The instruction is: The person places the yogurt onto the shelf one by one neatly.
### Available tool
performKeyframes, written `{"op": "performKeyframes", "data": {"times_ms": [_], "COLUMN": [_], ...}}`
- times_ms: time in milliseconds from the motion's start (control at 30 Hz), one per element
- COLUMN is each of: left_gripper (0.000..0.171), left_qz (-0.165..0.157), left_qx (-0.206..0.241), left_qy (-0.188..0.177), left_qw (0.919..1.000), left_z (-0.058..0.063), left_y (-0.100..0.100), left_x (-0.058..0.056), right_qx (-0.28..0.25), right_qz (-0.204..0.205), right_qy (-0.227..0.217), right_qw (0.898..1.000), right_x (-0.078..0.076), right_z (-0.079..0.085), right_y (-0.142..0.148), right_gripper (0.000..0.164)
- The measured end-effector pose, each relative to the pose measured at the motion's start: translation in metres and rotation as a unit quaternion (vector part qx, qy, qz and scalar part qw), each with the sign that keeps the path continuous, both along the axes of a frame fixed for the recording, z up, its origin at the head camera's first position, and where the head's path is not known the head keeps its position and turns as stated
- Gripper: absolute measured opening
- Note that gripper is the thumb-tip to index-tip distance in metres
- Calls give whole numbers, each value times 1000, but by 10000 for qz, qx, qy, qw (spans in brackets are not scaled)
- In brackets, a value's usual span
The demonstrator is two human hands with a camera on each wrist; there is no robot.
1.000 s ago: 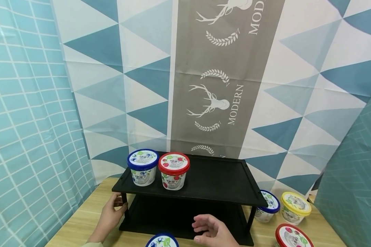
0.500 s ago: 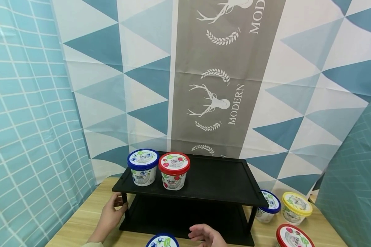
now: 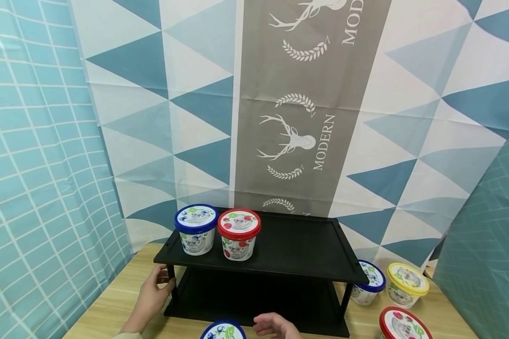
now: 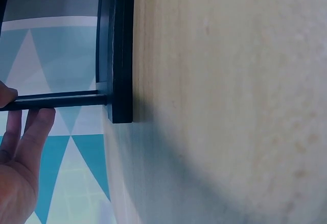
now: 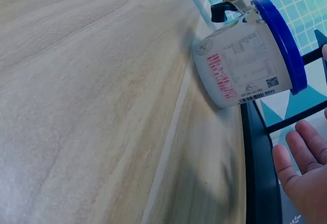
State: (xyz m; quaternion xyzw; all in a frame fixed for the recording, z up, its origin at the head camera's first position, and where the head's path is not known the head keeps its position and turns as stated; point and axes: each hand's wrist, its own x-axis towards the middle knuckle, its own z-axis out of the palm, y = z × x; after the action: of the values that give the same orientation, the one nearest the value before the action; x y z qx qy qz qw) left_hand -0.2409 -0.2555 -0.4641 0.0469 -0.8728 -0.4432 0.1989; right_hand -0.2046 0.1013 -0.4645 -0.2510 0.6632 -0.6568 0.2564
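A black two-tier shelf (image 3: 297, 245) stands on the wooden table. At its left front post (image 4: 66, 100) my left hand (image 3: 152, 292) holds on, with thumb and fingers on opposite sides of the post in the left wrist view. My right hand (image 3: 275, 326) holds nothing and hovers before the lower tier, its fingers slightly bent. To the left of it is a blue-lidded tub (image 3: 223, 331), cut off by the frame; the right wrist view has this white tub (image 5: 240, 66) apart from the fingers. On the top tier, a blue-lidded tub (image 3: 196, 230) and a red-lidded tub (image 3: 239, 234) stand side by side.
Right of the shelf are a blue-lidded tub (image 3: 366, 282), a yellow-lidded tub (image 3: 406, 285) and a red-lidded tub (image 3: 404, 324). A patterned curtain (image 3: 195, 117) hangs behind the shelf, and a blue tiled curtain (image 3: 46, 165) closes the left side.
My right hand has moved left and a little down, toward the blue-lidded tub in front. The left hand stays on the post, and the tubs have not moved.
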Motion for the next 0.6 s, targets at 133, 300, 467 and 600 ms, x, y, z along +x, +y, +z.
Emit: {"op": "performKeyframes", "data": {"times_ms": [133, 300, 467, 600], "left_gripper": [34, 33, 33, 33], "left_qz": [23, 42, 45, 50], "left_qx": [14, -21, 8, 42], "left_qy": [31, 102, 93, 105], "left_qw": [10000, 9999, 9999, 9999], "left_z": [0, 0, 0, 1], "left_y": [0, 0, 1, 1], "left_x": [-1, -1, -1, 0], "right_qx": [173, 151, -156, -483], "right_qz": [-135, -91, 187, 205], "right_qy": [-45, -58, -97, -149], "right_qw": [9997, 9998, 9997, 9985], "right_x": [0, -1, -1, 2], "right_z": [2, -3, -15, -28], "right_y": [-3, -5, -8, -14], "right_gripper": [41, 42, 48, 51]}}
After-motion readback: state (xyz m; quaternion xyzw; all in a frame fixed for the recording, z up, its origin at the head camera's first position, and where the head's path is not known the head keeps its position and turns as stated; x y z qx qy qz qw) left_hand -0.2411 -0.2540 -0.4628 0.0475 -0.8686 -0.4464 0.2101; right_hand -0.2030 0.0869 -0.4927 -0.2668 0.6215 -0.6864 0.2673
